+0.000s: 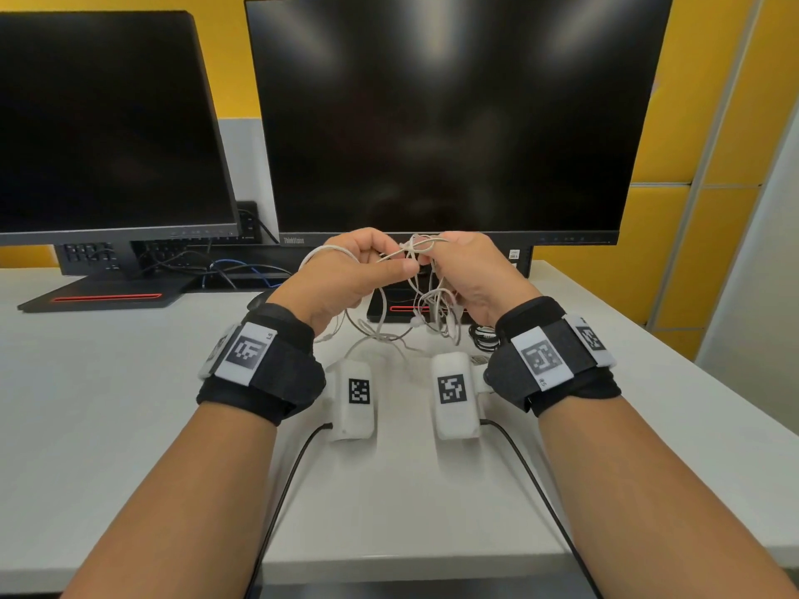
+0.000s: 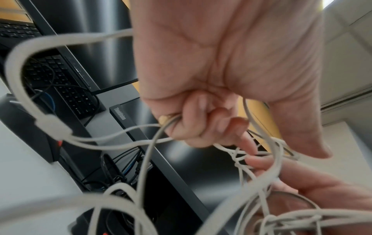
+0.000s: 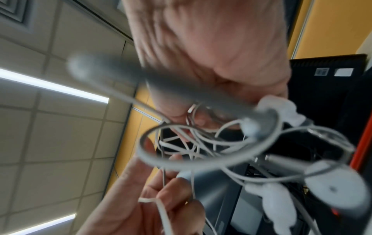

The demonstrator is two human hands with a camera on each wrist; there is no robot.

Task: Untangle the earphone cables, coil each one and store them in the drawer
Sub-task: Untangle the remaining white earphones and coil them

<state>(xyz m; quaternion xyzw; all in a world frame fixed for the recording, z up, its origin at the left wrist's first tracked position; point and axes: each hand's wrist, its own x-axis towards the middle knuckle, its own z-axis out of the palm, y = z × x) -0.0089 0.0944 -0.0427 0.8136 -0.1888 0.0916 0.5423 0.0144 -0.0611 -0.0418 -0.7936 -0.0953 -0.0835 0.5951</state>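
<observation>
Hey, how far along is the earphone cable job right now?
Nothing looks finished. The white cables are knotted together, held above the desk by the left hand and right hand, each with a grip on strands. Separating, coiling and storing all remain; no drawer is in view.

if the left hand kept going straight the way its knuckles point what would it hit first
Most likely the larger monitor: the left hand, gripping the tangled earphone cables, points forward at the lower edge of its screen. Depth is unclear, but nothing else seems to lie between.
</observation>
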